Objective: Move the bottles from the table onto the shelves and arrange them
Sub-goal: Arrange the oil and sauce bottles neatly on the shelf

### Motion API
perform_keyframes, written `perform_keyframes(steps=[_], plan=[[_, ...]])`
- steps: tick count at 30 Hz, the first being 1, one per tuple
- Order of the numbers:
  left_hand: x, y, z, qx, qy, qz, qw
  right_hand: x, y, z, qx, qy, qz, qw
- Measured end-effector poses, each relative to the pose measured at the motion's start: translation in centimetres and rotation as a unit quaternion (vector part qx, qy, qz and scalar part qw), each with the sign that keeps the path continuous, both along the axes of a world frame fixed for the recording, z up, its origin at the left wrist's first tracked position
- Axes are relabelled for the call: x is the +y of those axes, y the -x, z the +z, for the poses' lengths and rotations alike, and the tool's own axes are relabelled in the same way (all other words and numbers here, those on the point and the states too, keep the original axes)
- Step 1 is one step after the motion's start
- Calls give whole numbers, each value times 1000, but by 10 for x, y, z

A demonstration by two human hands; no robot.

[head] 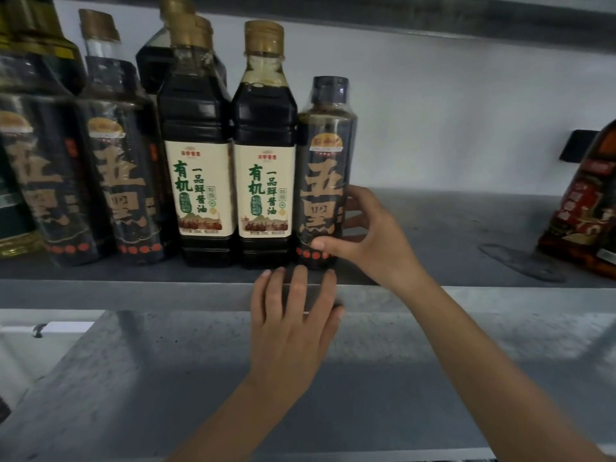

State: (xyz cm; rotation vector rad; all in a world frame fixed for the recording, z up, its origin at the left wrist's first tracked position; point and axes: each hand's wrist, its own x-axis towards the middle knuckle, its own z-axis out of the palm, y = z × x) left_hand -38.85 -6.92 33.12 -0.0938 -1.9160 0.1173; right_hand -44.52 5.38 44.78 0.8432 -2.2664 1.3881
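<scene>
Bottle (325, 145), dark-labelled, gripped by right hand (370, 238), seemingly touching cream-labelled neighbour (265, 161); left hand (293, 325) rests flat on shelf edge (133, 296).

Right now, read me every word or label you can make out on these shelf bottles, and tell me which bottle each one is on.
"有机 一品鲜酱油": cream-label bottle and its twin.
"五黑": held dark bottle, dark bottle further left and leftmost dark bottle.
Too blurred to read: small print, gold logos and all text on the red-label bottle.
</scene>
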Motion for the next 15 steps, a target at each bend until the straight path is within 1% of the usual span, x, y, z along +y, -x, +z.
perform_keyframes(steps=[4, 7, 10, 12, 15], plan=[[13, -1, -3, 11, -20, 9, 1000, 3, -5, 0, 8, 0, 26, 1000], [27, -1, -3, 15, -32, 12, 999, 19, -11, -7, 37, 37, 11, 999], [46, 1, -2, 12, -19, 1, 1000, 57, -17, -20, 128, 77, -54, 987], [64, 4, -1, 3, -4, -11, 1000, 93, -20, -29, 193, 101, -117, 969], [104, 9, 3, -27, 5, -28, 999, 151, -23, -37, 249, 141, -197, 938]])
